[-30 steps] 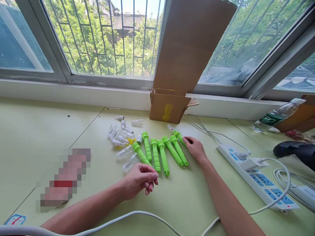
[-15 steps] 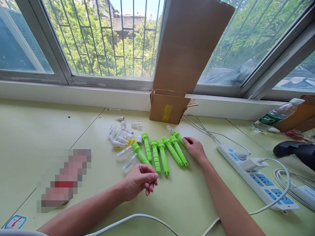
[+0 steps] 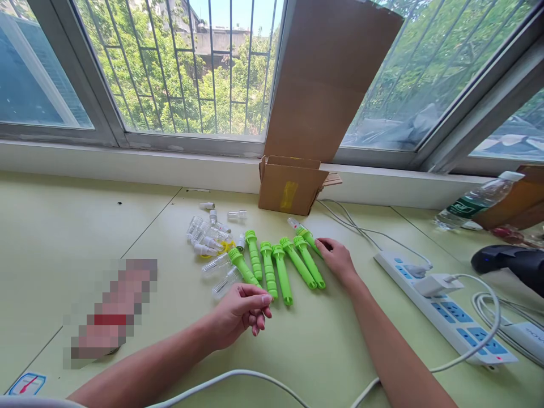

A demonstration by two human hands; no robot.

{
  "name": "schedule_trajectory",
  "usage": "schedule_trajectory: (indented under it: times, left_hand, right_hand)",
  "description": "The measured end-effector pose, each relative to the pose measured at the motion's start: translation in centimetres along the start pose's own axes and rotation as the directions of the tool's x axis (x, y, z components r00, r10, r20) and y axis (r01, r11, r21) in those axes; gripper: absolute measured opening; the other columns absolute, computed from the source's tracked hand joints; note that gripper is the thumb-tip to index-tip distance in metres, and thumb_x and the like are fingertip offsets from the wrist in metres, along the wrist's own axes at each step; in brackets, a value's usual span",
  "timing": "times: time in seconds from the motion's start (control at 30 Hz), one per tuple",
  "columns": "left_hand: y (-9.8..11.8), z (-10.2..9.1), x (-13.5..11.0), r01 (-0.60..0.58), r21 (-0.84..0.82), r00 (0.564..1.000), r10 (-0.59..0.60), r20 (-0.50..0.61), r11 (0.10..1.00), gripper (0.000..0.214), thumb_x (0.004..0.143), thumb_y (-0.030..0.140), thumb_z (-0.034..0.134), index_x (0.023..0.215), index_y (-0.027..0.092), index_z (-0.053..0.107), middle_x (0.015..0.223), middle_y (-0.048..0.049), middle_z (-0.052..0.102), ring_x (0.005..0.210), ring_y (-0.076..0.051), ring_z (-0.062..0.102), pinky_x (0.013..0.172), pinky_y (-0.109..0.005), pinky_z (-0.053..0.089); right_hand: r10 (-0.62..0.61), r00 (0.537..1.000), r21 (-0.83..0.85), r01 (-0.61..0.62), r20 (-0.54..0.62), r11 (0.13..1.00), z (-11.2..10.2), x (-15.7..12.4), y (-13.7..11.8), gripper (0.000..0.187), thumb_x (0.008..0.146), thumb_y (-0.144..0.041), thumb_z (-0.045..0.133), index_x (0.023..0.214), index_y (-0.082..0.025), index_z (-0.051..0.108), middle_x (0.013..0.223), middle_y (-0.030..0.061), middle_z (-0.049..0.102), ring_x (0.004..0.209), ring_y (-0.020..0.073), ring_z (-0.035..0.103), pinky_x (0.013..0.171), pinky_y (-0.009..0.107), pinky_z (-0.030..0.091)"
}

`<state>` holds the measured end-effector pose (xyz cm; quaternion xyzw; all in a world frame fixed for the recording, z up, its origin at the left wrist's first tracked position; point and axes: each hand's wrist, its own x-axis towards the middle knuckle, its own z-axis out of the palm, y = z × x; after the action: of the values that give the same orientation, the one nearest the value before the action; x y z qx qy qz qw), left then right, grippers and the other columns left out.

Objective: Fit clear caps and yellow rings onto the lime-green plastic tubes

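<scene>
Several bright green plastic sticks [image 3: 278,265] lie side by side on the pale green table [image 3: 323,345]. Left of them sits a heap of small clear plastic caps [image 3: 208,235]. My left hand [image 3: 240,311] rests just below the row, its fingers curled in loosely and its thumb near the end of the leftmost stick [image 3: 243,266]. Nothing shows inside it. My right hand [image 3: 338,258] lies at the right end of the row. Its curled fingertips close on the lower end of the rightmost green stick [image 3: 306,235], which carries a clear cap at its far tip.
A small open cardboard box [image 3: 291,184] and a tall cardboard sheet [image 3: 327,79] stand against the window sill. A white power strip [image 3: 446,309] with cables lies at the right, with a water bottle [image 3: 476,201] and a black device [image 3: 510,260] beyond it. A white cable [image 3: 238,377] crosses the front.
Both hands stay almost where they were. The left hand's thumb has crept slightly toward the sticks.
</scene>
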<state>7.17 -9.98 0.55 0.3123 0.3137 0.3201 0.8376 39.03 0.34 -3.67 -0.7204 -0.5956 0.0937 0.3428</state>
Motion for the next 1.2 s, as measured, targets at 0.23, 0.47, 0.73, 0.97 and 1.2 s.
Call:
schedule_trajectory:
  times: [0.23,0.47,0.73,0.97,1.2]
  left_hand:
    - [0.10,0.21,-0.14,-0.013,0.021,1.000,0.013,-0.023,1.000,0.033,0.059,0.033,0.085,0.069,0.009,0.065,0.057,-0.0031,0.064,0.040,-0.006,0.053,0.034,-0.014,0.042]
    - [0.04,0.22,-0.16,-0.026,0.038,1.000,0.026,-0.008,0.999,0.033,0.059,0.033,0.084,0.067,0.010,0.063,0.058,-0.0029,0.064,0.040,-0.005,0.053,0.035,-0.014,0.041]
    - [-0.13,-0.03,0.02,-0.031,0.020,0.999,0.030,0.028,0.999,0.031,0.060,0.031,0.083,0.068,0.010,0.063,0.060,-0.0045,0.065,0.043,-0.009,0.057,0.035,-0.016,0.043]
    - [-0.30,-0.30,0.23,-0.030,0.008,0.998,0.029,0.057,1.000,0.027,0.061,0.028,0.081,0.072,0.009,0.065,0.061,-0.0056,0.065,0.043,-0.010,0.059,0.035,-0.017,0.045]
    - [-0.35,-0.27,0.22,-0.037,0.019,0.998,0.036,0.058,0.999,0.028,0.061,0.029,0.082,0.072,0.008,0.066,0.061,-0.0060,0.065,0.043,-0.011,0.059,0.036,-0.017,0.045]
  right_hand:
    - [0.000,1.000,-0.007,0.000,-0.002,1.000,-0.05,-0.06,-0.08,0.042,0.081,-0.050,0.049,0.095,-0.018,0.072,0.097,0.0102,0.073,0.087,0.0248,0.064,0.078,0.034,0.048]
    - [-0.001,1.000,0.002,0.001,-0.007,1.000,-0.10,-0.17,-0.21,0.041,0.081,-0.050,0.049,0.095,-0.019,0.072,0.097,0.0099,0.073,0.087,0.0244,0.064,0.078,0.034,0.048]
    - [0.014,1.000,0.002,-0.014,0.000,1.000,-0.14,-0.19,-0.39,0.042,0.081,-0.050,0.049,0.095,-0.017,0.072,0.098,0.0105,0.072,0.087,0.0245,0.064,0.079,0.035,0.048]
    - [0.003,1.000,0.002,-0.003,-0.006,1.000,-0.08,-0.19,-0.26,0.041,0.081,-0.049,0.049,0.094,-0.019,0.072,0.096,0.0099,0.073,0.086,0.0244,0.064,0.078,0.034,0.048]
    - [-0.012,1.000,0.006,0.012,-0.015,1.000,0.09,-0.05,0.10,0.040,0.081,-0.050,0.050,0.093,-0.020,0.072,0.096,0.0094,0.073,0.087,0.0249,0.065,0.079,0.035,0.048]
